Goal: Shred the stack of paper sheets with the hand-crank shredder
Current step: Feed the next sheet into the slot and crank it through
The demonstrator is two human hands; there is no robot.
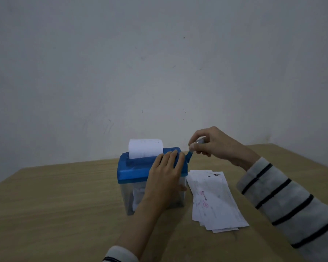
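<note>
Paper stack [215,200] beside shredder [136,170]

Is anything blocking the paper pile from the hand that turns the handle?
Nothing visible does. The paper pile lies flat on the table right of the shredder, with bare space above it. The right hand pinches the handle; the left hand rests on the lid.
</note>
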